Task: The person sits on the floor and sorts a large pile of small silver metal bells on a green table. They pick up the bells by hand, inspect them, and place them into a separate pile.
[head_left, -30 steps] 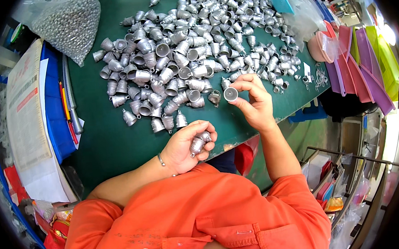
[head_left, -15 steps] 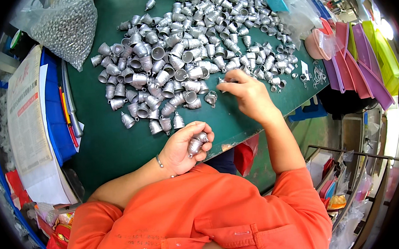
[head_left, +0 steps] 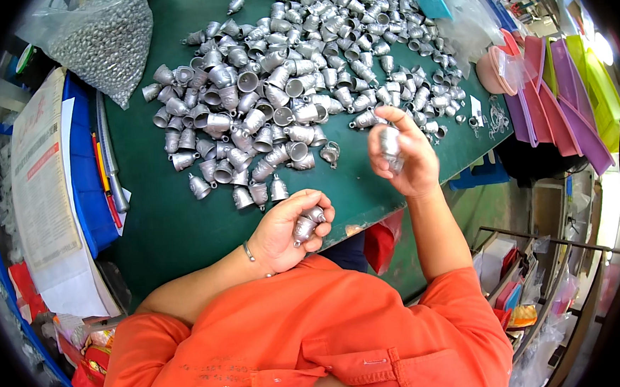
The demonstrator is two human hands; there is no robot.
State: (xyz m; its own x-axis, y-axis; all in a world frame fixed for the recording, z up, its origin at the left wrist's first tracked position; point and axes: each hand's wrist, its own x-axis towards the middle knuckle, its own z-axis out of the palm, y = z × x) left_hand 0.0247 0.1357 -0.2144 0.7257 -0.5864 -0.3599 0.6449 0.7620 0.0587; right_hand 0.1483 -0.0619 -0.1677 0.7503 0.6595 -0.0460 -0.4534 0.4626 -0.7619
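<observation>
Small silver metal bells point(head_left: 247, 82), each with a loop at its top, lie in a broad heap on the green table point(head_left: 184, 229). Close to my body, my left hand point(head_left: 280, 231) is curled around silver bells point(head_left: 304, 228); at least two show between thumb and fingers. My right hand point(head_left: 408, 155) is raised over the table's near edge, right of the heap. A single silver bell point(head_left: 390, 142), smeared by motion, is between its thumb and fingers. One loose bell point(head_left: 329, 153) lies with its mouth showing, between my two hands and the heap.
A clear bag of small silver balls point(head_left: 102, 46) stands at the far left. Near it are a blue tray point(head_left: 89, 186), pens point(head_left: 105, 181) and a newspaper point(head_left: 42, 174). Small metal rings point(head_left: 493, 117) and colourful plastic bins point(head_left: 566, 85) are at the right.
My right hand has come up off the table beside the heap and turned, with a bell now showing in its fingers. My left hand has stayed in place with its bells.
</observation>
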